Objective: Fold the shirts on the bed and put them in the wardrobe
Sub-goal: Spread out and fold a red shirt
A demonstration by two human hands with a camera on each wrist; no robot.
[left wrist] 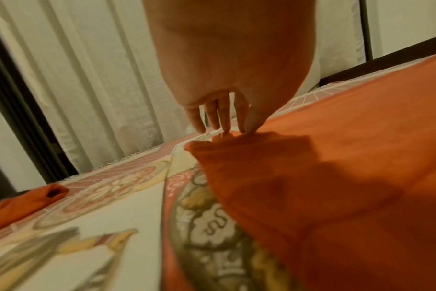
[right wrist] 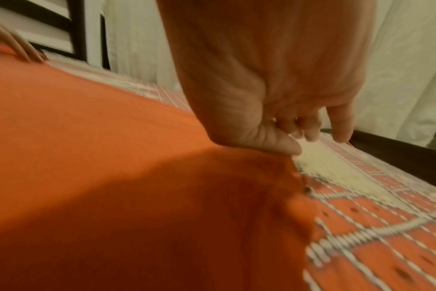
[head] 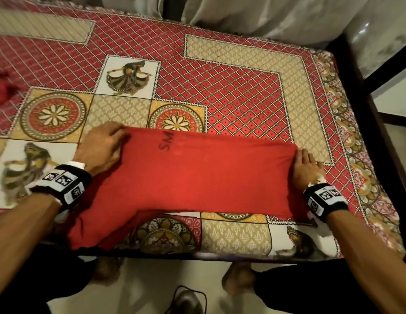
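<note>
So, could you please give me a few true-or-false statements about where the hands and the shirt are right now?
1. The red shirt lies on the patterned bedspread. True.
2. The left hand is at the shirt's far left corner. True.
3. The right hand is lifted well clear of the bed. False: it is down at the shirt's right edge, thumb on the fabric.
4. The shirt is already a small square. False: it is a long band, with part of it trailing off the near edge.
5. A second red garment lies at the left edge of the bed. True.
</note>
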